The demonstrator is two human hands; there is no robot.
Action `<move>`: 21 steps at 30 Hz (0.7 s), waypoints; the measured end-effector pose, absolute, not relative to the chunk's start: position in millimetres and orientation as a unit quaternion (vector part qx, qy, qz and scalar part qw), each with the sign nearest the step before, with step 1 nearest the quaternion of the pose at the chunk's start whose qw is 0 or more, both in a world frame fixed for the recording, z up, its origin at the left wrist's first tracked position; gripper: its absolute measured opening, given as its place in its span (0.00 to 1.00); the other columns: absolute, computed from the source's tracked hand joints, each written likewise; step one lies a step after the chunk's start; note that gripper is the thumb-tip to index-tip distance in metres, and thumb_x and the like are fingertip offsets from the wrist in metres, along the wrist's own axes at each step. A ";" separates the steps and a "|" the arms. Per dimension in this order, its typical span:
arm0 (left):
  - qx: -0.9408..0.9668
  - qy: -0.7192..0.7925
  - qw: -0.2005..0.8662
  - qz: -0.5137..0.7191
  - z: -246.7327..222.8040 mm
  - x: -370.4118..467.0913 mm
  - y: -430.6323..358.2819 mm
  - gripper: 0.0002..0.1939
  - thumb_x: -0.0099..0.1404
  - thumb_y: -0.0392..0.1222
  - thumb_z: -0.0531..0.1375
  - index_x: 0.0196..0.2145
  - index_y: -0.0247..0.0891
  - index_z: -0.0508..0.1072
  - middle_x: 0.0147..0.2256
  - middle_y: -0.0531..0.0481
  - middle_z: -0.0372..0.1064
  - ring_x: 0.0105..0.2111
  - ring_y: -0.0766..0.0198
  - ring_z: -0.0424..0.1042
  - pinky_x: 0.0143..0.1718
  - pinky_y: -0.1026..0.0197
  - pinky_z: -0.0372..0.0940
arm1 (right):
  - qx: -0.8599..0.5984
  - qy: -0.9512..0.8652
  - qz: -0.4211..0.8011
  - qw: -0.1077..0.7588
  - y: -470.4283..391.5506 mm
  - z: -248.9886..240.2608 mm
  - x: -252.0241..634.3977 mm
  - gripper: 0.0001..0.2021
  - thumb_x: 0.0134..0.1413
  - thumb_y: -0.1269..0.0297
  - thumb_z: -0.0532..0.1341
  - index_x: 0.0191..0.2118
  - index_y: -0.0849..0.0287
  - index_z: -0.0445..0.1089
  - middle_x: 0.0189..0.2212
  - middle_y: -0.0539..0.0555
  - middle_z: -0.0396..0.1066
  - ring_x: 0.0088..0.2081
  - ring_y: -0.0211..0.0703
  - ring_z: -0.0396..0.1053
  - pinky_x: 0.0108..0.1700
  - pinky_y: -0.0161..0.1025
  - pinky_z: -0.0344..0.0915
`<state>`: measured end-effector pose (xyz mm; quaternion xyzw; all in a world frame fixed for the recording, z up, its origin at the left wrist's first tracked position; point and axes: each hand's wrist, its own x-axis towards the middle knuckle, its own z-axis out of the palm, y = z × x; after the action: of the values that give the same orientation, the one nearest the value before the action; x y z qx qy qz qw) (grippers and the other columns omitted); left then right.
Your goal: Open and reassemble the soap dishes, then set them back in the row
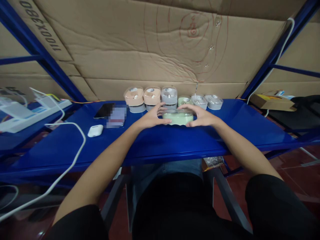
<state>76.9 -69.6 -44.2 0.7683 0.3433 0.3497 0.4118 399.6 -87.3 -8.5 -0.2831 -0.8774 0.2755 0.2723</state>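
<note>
Between my two hands is a pale green container with a clear lid (178,117), just above or on the blue table; I cannot tell which. My left hand (153,116) curves around its left end, and my right hand (201,116) grips the right end. Behind them stands a row of similar lidded containers. Peach ones (134,96) (152,96) and a grey one (169,96) sit stacked on others at the left. Lower ones, a green container (185,100) and grey containers (199,101) (213,102), continue to the right.
On the blue table (160,146) lie a dark phone (103,111), a blurred-out screen (116,116) and a white earbud case (95,130). A white cable (81,146) crosses the left side. A power strip (37,115) is farther left. Cardboard (112,43) stands behind; an open brown box (272,102) is at right.
</note>
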 end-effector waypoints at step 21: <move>0.896 0.322 0.201 0.230 -43.3 95.8 -99.2 0.32 0.67 0.67 0.74 0.60 0.46 0.87 0.64 0.38 0.73 0.64 0.38 0.77 0.73 0.32 0.68 | -0.506 -0.823 0.181 0.183 -81.2 8.7 464.7 0.40 0.63 0.25 0.67 0.68 0.50 0.79 0.58 0.62 0.85 0.59 0.72 0.81 0.66 0.69 0.75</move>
<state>95.8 -99.2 -43.3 0.8965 0.3216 0.2295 0.2005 464.7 -81.2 8.7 -0.5060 -0.8233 0.1811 0.1825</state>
